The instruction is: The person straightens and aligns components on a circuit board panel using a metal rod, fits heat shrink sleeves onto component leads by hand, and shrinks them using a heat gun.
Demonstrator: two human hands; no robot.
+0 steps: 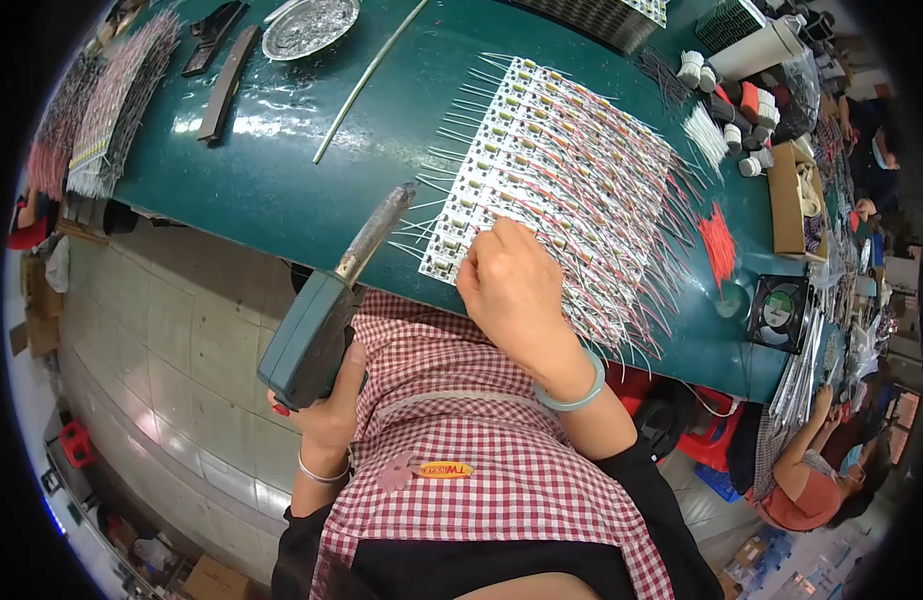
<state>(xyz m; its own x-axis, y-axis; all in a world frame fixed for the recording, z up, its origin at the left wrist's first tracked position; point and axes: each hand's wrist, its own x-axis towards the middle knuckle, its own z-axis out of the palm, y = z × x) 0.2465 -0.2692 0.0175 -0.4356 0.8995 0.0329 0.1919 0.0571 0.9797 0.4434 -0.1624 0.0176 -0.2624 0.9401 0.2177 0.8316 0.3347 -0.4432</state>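
My left hand (334,408) is wrapped around the handle of a dark green soldering gun (307,335). Its long, darkened tip (387,220) points up and away, close to the left edge of a panel of small white circuit boards (480,165). Rows of fine red and white wires (592,190) fan across that panel, and pale wire ends stick out on its left side. Over the panel's near part rests my right hand (517,285), its fingers curled in a pinch. Whatever those fingertips hold is hidden beneath them.
A pale rod (370,82) and a dark bar (229,85) lie left on the green table (272,180), below a metal dish (312,28). Bundled wires (127,105) sit far left. Red wires (717,245), a fan (779,312) and a cardboard box (788,200) stand right. Co-workers are beyond.
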